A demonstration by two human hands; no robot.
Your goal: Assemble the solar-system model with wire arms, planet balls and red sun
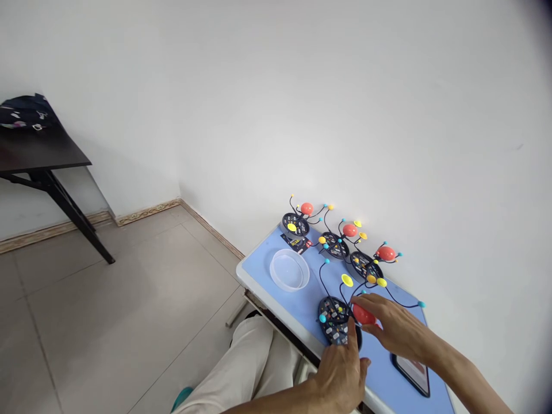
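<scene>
In front of me on the small blue table stands a solar system model with a round black printed base (332,328), thin curved black arms and small coloured balls. My right hand (394,325) holds its red ball (363,314) between thumb and fingers. My left hand (342,371) is at the near side of the base, index finger stretched up against the black arms beside the red ball, thumb apart. The hands partly hide the model's centre. A yellow ringed planet (347,280) and a blue ball (322,318) stick out on its arms.
Similar models with red balls (306,209) (349,230) (385,253) line the table's wall side. A clear round plastic dish (290,270) and a dark printed card (295,242) lie left. A black-framed device (413,371) lies right. A black table (43,146) with a bag stands far left.
</scene>
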